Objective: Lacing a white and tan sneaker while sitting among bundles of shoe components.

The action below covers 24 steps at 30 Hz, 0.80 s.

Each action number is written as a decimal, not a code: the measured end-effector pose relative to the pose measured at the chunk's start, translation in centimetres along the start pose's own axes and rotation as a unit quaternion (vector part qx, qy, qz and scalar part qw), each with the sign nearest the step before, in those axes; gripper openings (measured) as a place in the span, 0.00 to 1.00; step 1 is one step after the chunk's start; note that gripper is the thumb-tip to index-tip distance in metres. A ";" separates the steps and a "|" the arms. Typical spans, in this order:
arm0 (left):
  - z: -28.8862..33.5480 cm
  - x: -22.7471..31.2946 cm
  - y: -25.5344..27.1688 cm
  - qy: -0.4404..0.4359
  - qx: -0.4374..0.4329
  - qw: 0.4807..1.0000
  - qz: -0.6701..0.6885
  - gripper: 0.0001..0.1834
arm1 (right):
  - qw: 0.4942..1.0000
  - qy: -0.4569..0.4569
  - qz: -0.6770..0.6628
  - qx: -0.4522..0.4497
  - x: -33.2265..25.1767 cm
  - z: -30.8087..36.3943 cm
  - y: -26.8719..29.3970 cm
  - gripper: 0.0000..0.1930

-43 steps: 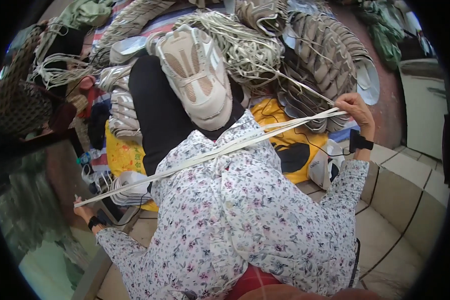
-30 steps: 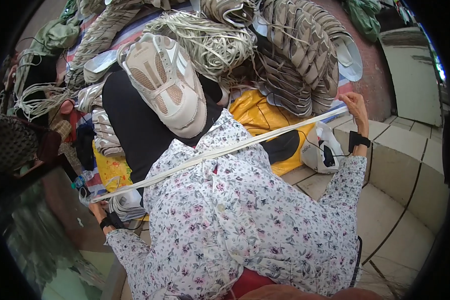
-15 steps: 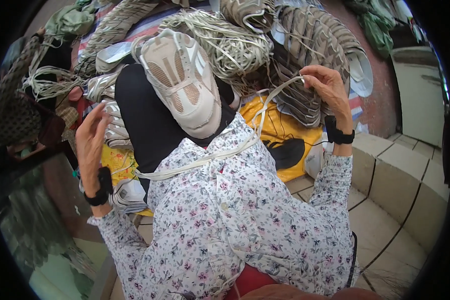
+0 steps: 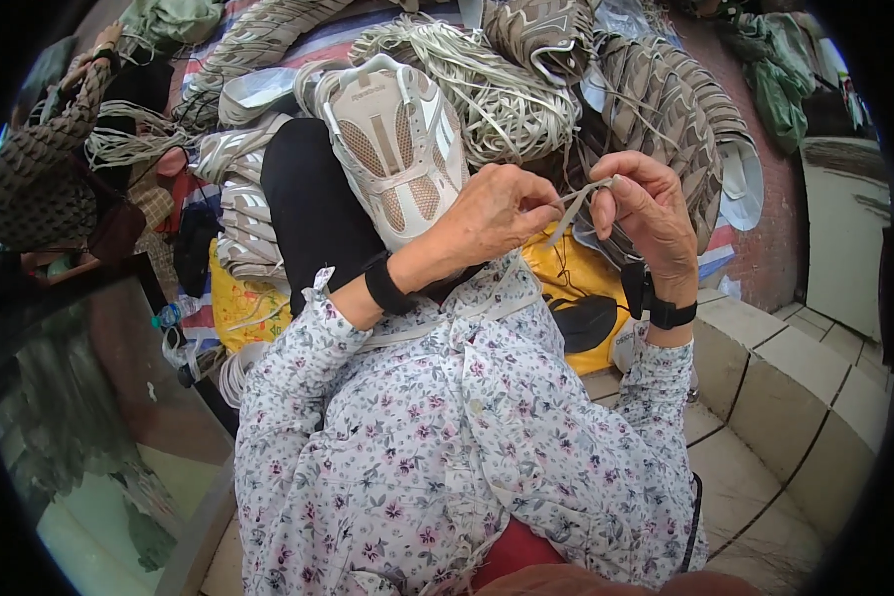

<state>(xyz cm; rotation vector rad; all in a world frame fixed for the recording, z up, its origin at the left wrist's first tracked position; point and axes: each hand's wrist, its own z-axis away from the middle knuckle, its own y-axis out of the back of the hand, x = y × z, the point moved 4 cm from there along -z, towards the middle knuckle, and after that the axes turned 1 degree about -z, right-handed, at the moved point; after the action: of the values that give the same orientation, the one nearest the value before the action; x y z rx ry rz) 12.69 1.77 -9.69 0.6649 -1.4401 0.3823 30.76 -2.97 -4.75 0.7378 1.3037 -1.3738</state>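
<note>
My left hand (image 4: 502, 211) reaches across my lap, its fingertips pinching a pale shoelace (image 4: 578, 205). Close beside it on the right, my right hand (image 4: 646, 204) pinches the same lace between thumb and forefinger. The stretch of lace between the two hands is short, and a loose piece hangs below it. A beige and white sneaker upper (image 4: 395, 139) with tan mesh rests on my lap, toe toward me, partly hidden by my left hand and wrist. Another pale lace (image 4: 407, 333) lies across my floral shirt at the waist.
A heap of pale laces (image 4: 487, 94) lies beyond the sneaker. Stacked brown shoe uppers (image 4: 666, 129) stand at the right, others at the left. A yellow bag (image 4: 576, 273) with a black piece on it lies right of my lap. A tiled ledge (image 4: 795, 368) borders the right; another person's arm (image 4: 65, 134) shows far left.
My left hand has swung from the far left across to the right and taken hold of the lace beside my right hand. The right hand keeps its pinch, slightly lower.
</note>
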 end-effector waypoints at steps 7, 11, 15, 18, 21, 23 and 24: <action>1.3 -2.1 -0.7 0.081 0.030 0.988 0.126 0.13 | 0.993 0.024 -0.090 0.076 1.0 1.2 3.6 0.11; 1.9 -0.7 1.2 0.052 0.060 0.975 0.209 0.14 | 0.949 0.089 -0.294 0.076 1.1 2.0 5.0 0.12; 4.2 1.7 5.1 0.073 0.044 0.965 0.246 0.15 | 0.899 0.155 -0.407 0.048 0.2 2.3 4.9 0.13; 6.7 3.7 7.6 0.069 0.078 0.955 0.278 0.17 | 0.851 0.203 -0.482 0.040 -1.1 2.2 5.8 0.14; 9.7 4.8 10.2 0.047 0.113 0.918 0.378 0.17 | 0.823 0.226 -0.517 0.067 -2.5 2.4 9.5 0.13; 11.7 4.6 11.6 0.023 0.144 0.903 0.404 0.18 | 0.843 0.224 -0.474 0.118 -3.2 3.0 14.4 0.13; 12.7 4.2 12.3 0.011 0.159 0.894 0.419 0.18 | 0.847 0.238 -0.447 0.161 -3.1 3.6 17.7 0.13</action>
<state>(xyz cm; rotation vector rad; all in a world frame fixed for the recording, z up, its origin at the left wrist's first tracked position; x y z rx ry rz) -4.28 2.62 -3.25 0.2493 -1.6054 1.3191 48.98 -2.88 -6.44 0.7470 1.9757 -2.2995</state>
